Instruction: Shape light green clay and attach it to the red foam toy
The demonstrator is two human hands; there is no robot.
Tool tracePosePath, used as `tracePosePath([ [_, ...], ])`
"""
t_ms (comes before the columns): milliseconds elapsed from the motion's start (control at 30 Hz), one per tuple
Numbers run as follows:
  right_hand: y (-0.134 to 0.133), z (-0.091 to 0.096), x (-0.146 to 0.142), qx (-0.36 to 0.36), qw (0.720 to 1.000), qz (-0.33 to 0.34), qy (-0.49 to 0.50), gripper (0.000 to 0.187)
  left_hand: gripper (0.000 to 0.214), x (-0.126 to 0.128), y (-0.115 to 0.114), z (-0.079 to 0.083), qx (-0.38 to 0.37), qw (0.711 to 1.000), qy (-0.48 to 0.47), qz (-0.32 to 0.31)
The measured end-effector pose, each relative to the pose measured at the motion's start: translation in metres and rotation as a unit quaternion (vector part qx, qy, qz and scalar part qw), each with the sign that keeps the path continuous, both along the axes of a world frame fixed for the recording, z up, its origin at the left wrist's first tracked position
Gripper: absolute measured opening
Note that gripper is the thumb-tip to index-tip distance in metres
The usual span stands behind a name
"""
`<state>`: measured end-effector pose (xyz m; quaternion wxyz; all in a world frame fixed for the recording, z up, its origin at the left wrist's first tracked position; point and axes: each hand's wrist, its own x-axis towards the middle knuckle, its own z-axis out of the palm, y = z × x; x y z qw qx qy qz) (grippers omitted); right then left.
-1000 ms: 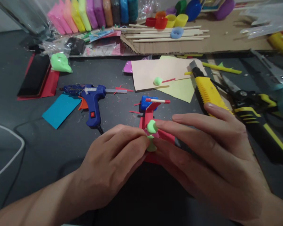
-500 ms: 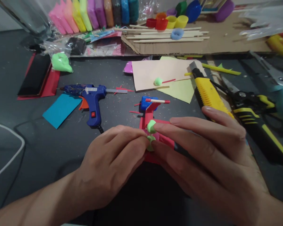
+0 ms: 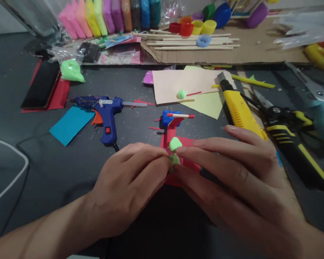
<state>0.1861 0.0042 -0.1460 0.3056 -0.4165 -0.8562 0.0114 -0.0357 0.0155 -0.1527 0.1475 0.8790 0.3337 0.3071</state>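
Observation:
My left hand (image 3: 133, 183) is closed, its fingertips pinched together at the edge of a lower lump of light-green modelling clay (image 3: 174, 162). My right hand (image 3: 240, 180) reaches in from the other side; its fingertips press on that lump and on the underside of an upper green clay lump (image 3: 175, 144). A short gap parts the two lumps. Beneath them lies a red paper model (image 3: 187, 142), partly covered by my fingers. Behind it stands a blue block (image 3: 167, 117) with a red-tipped white stick (image 3: 180, 115) in front.
A blue glue gun (image 3: 108, 108) and blue paper (image 3: 71, 124) lie left. A yellow utility knife (image 3: 240, 109), pliers (image 3: 288, 135) and scissors (image 3: 313, 86) are right. Paper sheets (image 3: 167, 82) hold a green clay ball (image 3: 181, 94). Wooden sticks (image 3: 167, 44) rest on cardboard behind.
The upper green lump has shifted slightly and shows a flatter, more pointed face. My right fingertips have slid a little lower on it. My left hand keeps its pinch.

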Motion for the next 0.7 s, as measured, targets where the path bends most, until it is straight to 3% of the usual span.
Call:
tracePosePath([
  [233, 0.0068, -0.0056, 0.0051, 0.029, 0.999, 0.009, -0.023, 0.005, 0.007, 0.0009, -0.0011, 0.0030, 0.014, 0.999, 0.021, 0.025],
  [700, 0.0045, -0.0038, -0.0016, 0.006, 0.999, 0.037, -0.035, 0.006, 0.002, 0.0007, 0.0007, 0.0023, 0.018, 0.998, 0.057, 0.035],
])
